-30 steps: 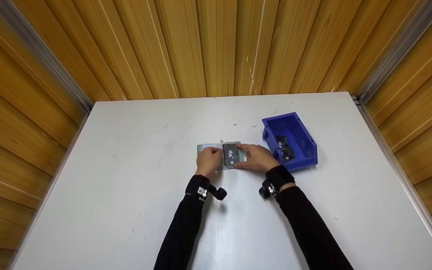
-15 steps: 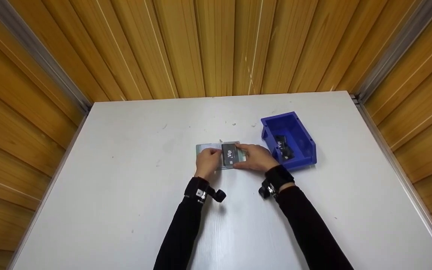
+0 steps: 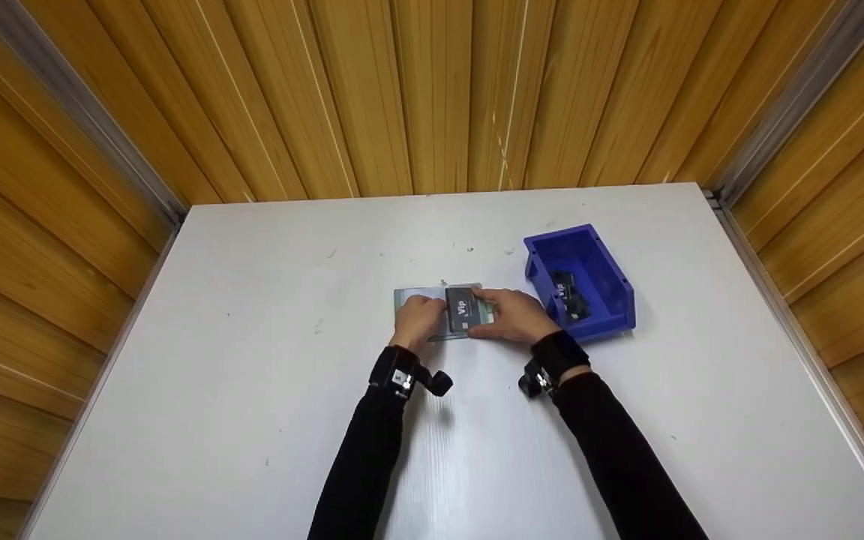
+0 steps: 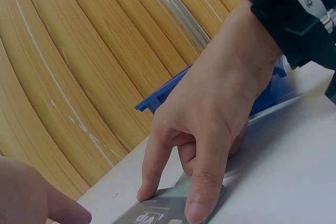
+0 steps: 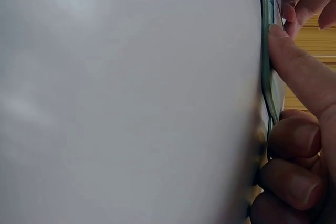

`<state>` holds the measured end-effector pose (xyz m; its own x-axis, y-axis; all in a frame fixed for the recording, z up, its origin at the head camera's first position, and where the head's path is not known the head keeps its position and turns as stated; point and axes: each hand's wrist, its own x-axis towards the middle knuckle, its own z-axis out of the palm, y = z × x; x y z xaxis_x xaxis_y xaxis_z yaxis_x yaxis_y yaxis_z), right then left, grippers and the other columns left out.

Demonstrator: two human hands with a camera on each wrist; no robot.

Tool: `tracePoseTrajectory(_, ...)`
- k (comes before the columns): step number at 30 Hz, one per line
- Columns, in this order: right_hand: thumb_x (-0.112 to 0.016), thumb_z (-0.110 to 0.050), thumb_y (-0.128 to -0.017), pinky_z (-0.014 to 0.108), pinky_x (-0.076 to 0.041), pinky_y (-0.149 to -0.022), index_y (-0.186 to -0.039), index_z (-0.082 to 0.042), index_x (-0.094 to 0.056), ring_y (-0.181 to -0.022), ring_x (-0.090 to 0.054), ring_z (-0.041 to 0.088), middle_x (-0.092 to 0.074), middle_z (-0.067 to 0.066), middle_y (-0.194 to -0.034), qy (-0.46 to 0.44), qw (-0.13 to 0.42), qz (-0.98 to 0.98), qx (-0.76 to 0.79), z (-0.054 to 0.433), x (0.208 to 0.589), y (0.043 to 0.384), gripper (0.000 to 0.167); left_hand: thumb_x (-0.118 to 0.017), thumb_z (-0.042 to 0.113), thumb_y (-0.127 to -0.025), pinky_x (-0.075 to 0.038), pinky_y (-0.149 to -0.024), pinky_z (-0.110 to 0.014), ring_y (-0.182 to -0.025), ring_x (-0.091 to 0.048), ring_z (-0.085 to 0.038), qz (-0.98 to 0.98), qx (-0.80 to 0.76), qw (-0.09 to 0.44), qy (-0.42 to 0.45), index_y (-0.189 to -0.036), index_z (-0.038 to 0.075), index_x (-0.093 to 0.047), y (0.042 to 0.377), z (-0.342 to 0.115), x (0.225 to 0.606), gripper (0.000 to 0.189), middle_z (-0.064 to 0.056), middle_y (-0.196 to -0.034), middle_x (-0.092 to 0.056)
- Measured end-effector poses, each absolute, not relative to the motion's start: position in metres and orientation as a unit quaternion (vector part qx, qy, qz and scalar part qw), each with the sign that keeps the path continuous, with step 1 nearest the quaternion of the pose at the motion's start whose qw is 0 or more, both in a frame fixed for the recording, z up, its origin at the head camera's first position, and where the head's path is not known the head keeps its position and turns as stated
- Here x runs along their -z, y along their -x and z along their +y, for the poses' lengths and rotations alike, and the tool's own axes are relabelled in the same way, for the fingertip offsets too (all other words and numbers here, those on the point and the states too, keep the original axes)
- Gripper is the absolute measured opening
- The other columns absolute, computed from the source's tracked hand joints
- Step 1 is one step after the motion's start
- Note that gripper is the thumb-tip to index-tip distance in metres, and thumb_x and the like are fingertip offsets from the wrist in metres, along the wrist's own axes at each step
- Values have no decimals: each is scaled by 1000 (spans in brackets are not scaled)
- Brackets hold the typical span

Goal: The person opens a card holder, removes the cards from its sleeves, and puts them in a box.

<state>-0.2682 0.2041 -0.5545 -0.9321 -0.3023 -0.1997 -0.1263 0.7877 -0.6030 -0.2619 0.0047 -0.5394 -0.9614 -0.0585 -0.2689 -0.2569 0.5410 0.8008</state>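
A card holder with clear sleeves lies spread on the white table. Over its right half is a dark grey card lettered "Vip". My right hand pinches this card across its width, thumb at the near edge and forefinger at the far edge, as the left wrist view also shows. On the left half, my left hand has its fingers curled at the middle of the holder, beside the card's left edge. It seems to pinch the holder's sleeve there, though the fingertips are mostly hidden.
A blue plastic bin stands just right of my right hand, with several dark cards inside. Yellow wood-patterned panels wall the table at the back and sides.
The card has shifted very slightly to the right over the holder. My left fingers have changed position a little at its left edge; the right hand keeps its grip.
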Motion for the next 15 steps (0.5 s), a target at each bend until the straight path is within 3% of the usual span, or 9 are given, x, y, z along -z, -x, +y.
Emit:
tracePoseTrajectory(4,-88,-43,-81,51,-43,-114,-157,-20,-45,-135,-56,37,-55,18,-152,108,149,935,302,205,554,268,90,-59,21,-92,-52,-75,-39,-84,-64,-27,917,-390,73,53,-91,2,-77,261,9,543,26,-14,-92,-76)
tracePoseTrajectory(7,-88,-42,-80,52,-43,-114,-157,-21,-45,-135,-56,37,-55,18,-152,106,149,936,302,205,554,268,90,-63,20,-91,-50,-74,-40,-82,-65,-29,941,-337,37,24,-79,6,-76,260,11,548,23,-11,-82,-74)
tracePoseTrajectory(15,-88,-43,-80,52,-44,-112,-157,-20,-46,-132,-58,37,-57,18,-150,116,145,938,293,205,554,270,90,-65,23,-94,-49,-87,-47,-96,-64,-36,954,-298,2,16,-91,5,-81,258,13,555,23,-15,-94,-73)
